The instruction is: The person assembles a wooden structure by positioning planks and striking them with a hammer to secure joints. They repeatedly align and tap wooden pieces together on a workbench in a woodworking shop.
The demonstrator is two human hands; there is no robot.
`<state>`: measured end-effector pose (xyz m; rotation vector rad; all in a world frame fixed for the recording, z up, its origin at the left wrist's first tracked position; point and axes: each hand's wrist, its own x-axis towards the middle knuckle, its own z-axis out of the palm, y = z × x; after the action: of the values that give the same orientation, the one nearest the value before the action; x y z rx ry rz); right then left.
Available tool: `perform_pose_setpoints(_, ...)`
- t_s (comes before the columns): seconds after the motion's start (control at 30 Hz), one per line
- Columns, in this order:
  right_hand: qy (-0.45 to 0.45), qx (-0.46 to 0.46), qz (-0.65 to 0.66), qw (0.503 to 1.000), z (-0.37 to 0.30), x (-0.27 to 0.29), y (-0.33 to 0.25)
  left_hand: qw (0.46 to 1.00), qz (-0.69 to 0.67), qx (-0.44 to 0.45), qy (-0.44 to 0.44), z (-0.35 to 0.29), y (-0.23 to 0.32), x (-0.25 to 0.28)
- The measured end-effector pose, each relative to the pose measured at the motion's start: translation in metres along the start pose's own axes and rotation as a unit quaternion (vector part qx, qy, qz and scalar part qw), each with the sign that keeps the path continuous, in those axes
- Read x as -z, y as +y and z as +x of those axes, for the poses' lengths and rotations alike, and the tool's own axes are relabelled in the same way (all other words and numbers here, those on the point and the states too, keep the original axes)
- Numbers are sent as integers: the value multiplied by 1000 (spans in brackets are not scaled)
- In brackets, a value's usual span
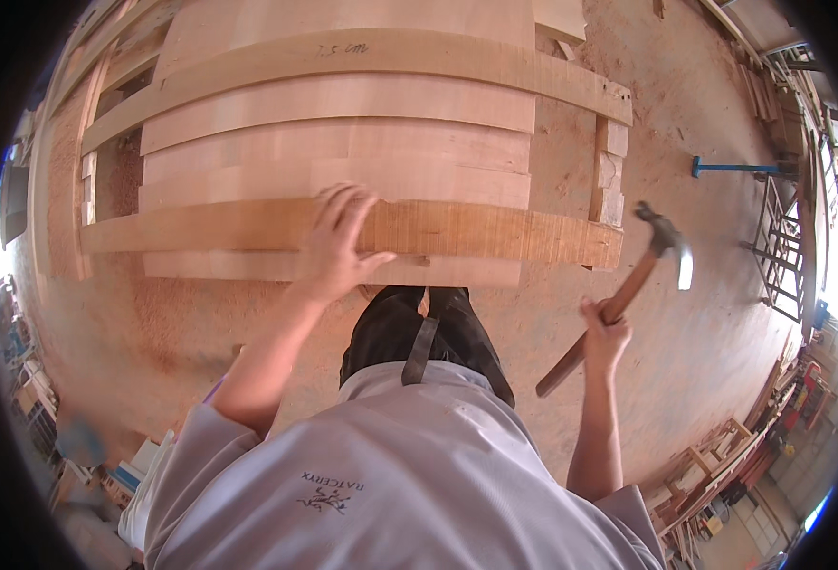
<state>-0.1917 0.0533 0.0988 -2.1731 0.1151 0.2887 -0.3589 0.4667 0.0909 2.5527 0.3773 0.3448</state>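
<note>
My left hand (335, 249) lies on the near wooden crosspiece (481, 230), its fingers stretched over the strip and its thumb apart, holding nothing. Below that strip are several pale, wide boards (419, 150) set side by side. In my right hand (606, 340) is a claw hammer (630, 285), gripped around its wooden handle. Its metal head is raised to the right of the boards, apart from the wood, with the curved claw showing bright. A second crosspiece (419, 55) with handwriting on it spans the far side of the boards.
Short stacked wood blocks (607, 176) stand under the crosspieces' right ends. Sawdust covers the brown floor (695, 380). A blue-handled tool (737, 168) and a dark metal rack (778, 249) are at the right. Piled timber (714, 465) lies at the lower right.
</note>
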Motion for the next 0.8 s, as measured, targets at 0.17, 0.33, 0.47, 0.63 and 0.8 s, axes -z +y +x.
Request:
perform_pose_setpoints(0.17, 92, -53, 1, 994, 94, 0, 8, 996, 82, -19, -24, -21, -36, 12)
perform_pose_setpoints(0.33, 22, -137, 139, 980, 128, -3, 52, 992, 123, -20, -14, -22, -36, -2)
perform_pose_setpoints(0.47, 0, -157, 194, 968, 125, -3, 33, 992, 128, -17, -8, -21, -38, -5)
perform_pose_setpoints(0.63, 18, -154, 198, 968, 115, 0, 42, 992, 122, -32, -17, -16, -43, -2)
perform_pose_setpoints(0.8, -3, -144, 209, 967, 115, 3, 40, 993, 116, -31, -3, -21, -44, -6)
